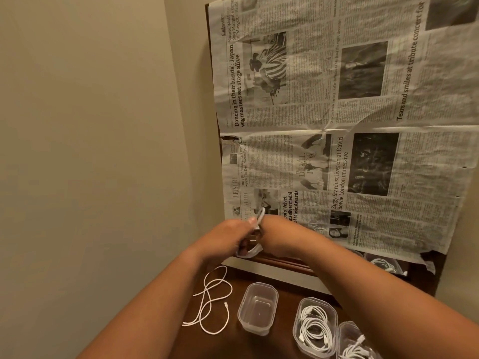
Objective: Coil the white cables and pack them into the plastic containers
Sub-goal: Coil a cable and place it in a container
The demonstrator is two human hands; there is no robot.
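Nearest, along the bottom edge, two plastic containers are sitting on the dark tabletop (282,330), one (315,326) packed with a coiled white cable, the one at the corner (356,342) also holding white cable. Just left of them an empty container (257,308) is standing upright. Further left a loose white cable (211,304) is lying uncoiled, its long axis running roughly toward the wall, one plug end pointing near the empty container. Above these, both hands are meeting in the air: the left hand (228,239) and right hand (276,235) are each keeping a clenched grip on a cable bundle (255,233), its loops apparently standing upright, though blur hides detail. Behind, newspaper (337,125) is covering the far surface.
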